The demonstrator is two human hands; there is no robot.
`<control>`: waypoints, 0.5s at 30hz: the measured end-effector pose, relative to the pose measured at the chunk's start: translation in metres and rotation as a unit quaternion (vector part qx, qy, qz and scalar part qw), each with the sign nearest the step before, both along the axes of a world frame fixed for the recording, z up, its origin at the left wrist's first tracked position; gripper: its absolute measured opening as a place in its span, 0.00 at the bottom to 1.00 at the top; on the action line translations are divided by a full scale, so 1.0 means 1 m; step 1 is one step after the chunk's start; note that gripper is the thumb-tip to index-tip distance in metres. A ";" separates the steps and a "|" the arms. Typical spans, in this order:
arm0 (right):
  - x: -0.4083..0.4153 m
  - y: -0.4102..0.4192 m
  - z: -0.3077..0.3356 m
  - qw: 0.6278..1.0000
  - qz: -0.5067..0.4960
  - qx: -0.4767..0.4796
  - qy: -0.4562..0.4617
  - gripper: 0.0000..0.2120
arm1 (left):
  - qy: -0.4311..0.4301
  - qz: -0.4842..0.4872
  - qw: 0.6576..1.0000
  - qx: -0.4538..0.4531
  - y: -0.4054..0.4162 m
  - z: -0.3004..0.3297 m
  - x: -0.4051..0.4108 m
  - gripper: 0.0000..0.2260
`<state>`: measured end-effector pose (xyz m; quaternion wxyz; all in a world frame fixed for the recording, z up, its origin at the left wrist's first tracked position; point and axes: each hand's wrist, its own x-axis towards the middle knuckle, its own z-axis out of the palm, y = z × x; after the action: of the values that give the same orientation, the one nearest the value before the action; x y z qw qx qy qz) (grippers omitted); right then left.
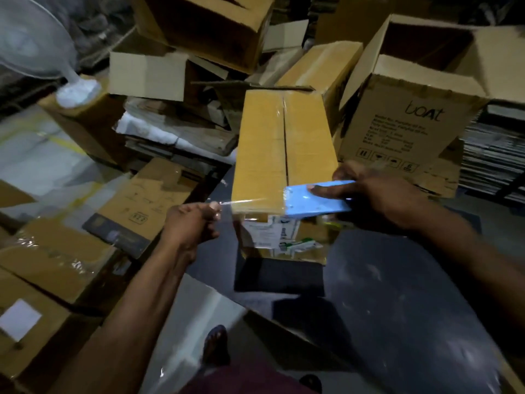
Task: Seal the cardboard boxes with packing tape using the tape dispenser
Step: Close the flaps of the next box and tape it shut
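— Where do we have the box just now?

— The cardboard box (pixel 284 149) stands at the middle of our view, long and narrow, running away toward twelve o'clock, its two top flaps closed along a centre seam. Clear tape glints across its near top edge.

— And our hands?

— Our right hand (pixel 377 194), at about three o'clock from the box's near corner, grips the blue tape dispenser (pixel 315 199): the thumb lies flat on its top face and the fingers curl round the far edge. The dispenser's toothed end touches the box's near right corner.

— The left?

— Our left hand (pixel 193 223) sits at eight o'clock from that corner, fingers curled together and pinching the end of a strip of clear tape (pixel 244 201), which stretches from the fingertips across to the box's near edge.

— What lies around us?

— An open printed carton (pixel 403 129) at two o'clock, just beside the box; more open cartons piled at twelve; flattened cardboard and taped boxes at nine. A white fan (pixel 37 41) shows at ten o'clock.
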<state>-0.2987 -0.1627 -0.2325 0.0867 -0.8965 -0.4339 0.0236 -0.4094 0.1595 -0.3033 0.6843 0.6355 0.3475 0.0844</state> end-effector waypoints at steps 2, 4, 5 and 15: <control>0.014 -0.001 0.004 1.000 0.017 -0.021 0.001 0.33 | 0.026 -0.034 0.999 -0.033 0.018 -0.007 0.003 0.05; 0.020 0.006 0.004 0.999 0.020 -0.025 0.023 0.30 | 0.039 -0.043 0.997 -0.054 0.019 -0.014 0.008 0.04; 0.022 0.011 0.004 0.999 0.015 -0.025 0.035 0.29 | 0.037 -0.037 0.997 -0.057 0.017 -0.016 0.012 0.04; 0.022 0.043 0.013 0.982 0.033 -0.181 -0.036 0.29 | 0.013 -0.010 0.999 0.033 0.019 -0.046 0.025 0.13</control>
<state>-0.2769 -0.1194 -0.2190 -0.0939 -0.8829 -0.4544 0.0723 -0.3841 0.1789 -0.3490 0.6596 0.6619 0.3468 0.0806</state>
